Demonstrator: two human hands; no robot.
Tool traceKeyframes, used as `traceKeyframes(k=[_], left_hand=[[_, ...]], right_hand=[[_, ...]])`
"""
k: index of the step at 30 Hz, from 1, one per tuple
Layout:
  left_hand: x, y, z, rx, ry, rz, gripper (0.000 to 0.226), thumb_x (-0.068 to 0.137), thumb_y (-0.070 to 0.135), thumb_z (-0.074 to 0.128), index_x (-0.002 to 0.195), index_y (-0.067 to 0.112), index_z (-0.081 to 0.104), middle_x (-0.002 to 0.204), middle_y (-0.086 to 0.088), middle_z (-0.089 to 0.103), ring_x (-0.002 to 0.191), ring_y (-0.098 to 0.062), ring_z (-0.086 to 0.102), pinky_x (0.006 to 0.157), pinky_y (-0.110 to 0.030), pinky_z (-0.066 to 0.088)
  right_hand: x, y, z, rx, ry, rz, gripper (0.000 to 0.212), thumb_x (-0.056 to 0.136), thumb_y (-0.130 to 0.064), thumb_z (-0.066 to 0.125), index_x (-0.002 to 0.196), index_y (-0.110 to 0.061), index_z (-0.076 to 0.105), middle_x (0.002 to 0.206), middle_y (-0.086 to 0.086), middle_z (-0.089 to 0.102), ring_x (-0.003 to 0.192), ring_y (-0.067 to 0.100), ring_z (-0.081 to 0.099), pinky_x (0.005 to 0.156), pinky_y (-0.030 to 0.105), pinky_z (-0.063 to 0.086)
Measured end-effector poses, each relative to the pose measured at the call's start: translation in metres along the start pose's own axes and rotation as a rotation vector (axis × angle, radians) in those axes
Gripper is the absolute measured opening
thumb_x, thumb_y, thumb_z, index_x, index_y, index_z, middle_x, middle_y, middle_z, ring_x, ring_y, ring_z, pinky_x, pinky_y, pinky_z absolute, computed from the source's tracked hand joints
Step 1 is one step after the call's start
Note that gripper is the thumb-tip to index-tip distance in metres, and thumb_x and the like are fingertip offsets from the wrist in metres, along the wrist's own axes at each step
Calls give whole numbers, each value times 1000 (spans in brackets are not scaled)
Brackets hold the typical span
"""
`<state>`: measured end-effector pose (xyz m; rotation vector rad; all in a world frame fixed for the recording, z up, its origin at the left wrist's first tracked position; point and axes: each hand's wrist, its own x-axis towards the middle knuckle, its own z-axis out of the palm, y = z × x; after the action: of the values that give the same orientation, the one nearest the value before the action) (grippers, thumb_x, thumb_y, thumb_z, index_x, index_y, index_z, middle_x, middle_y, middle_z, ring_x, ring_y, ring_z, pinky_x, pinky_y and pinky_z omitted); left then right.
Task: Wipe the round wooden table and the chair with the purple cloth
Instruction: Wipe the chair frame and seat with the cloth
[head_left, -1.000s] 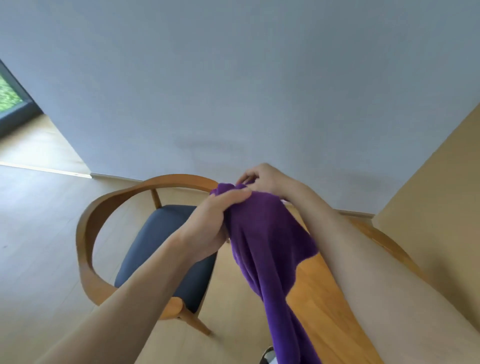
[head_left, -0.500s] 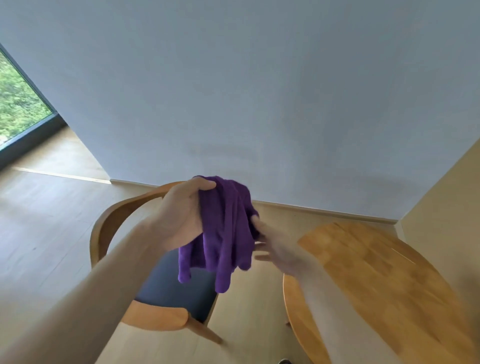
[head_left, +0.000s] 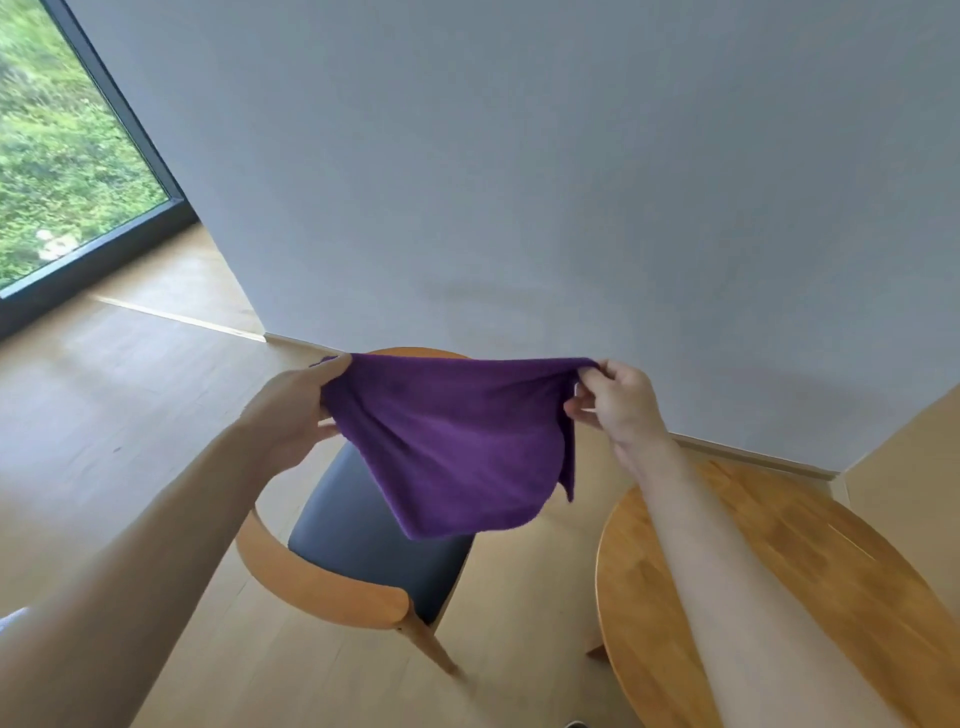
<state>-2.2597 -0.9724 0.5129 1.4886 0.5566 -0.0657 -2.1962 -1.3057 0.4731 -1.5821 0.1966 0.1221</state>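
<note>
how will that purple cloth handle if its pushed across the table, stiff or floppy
Probably floppy: the purple cloth sags between the left hand and right hand pinching its top corners. It looks light, since fingertips alone hold it up. Pushed across the round wooden table it may bunch unless pressed flat.

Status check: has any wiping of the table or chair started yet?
Not visibly. The left hand and right hand hold the purple cloth stretched in the air above the chair. It touches neither the chair nor the round table; both remain to wipe.
</note>
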Motion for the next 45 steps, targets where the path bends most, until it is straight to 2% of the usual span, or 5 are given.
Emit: traceKeyframes(k=[18,21,30,37,45], left_hand=[[32,-11,-124,-169,-215,45,8,95,16,69,98,14,62,106,-7,74,96,-23,70,88,-42,60],[39,-12,-146,-179,-222,43,13,94,15,70,86,17,60,92,-4,70,91,-20,68,88,-40,59],[67,-30,-182,-19,-186,74,25,92,17,75,72,15,60,106,-13,73,105,-21,70,103,-37,52],[54,-32,-200,27,-345,163,6,97,8,65,101,9,62,93,-8,66,93,-22,64,89,-35,51],[57,-36,-215,142,-652,195,72,80,11,67,144,26,38,123,-15,65,112,-35,66,89,-44,58]], right_hand=[[-62,19,94,-410,385,-46,22,107,-14,37,105,-13,59,105,10,69,93,28,70,81,48,61],[-72,34,116,-272,443,57,26,107,-13,33,109,-16,58,105,8,73,87,22,75,66,30,56],[-82,66,169,406,498,360,25,102,-4,35,98,-13,58,86,11,64,72,26,63,73,42,56],[-95,79,178,426,416,295,18,103,-19,56,114,-12,68,108,8,72,103,25,70,83,38,57],[-121,99,188,31,65,134,9,81,-20,72,85,-28,75,93,5,73,91,17,66,82,33,51]])
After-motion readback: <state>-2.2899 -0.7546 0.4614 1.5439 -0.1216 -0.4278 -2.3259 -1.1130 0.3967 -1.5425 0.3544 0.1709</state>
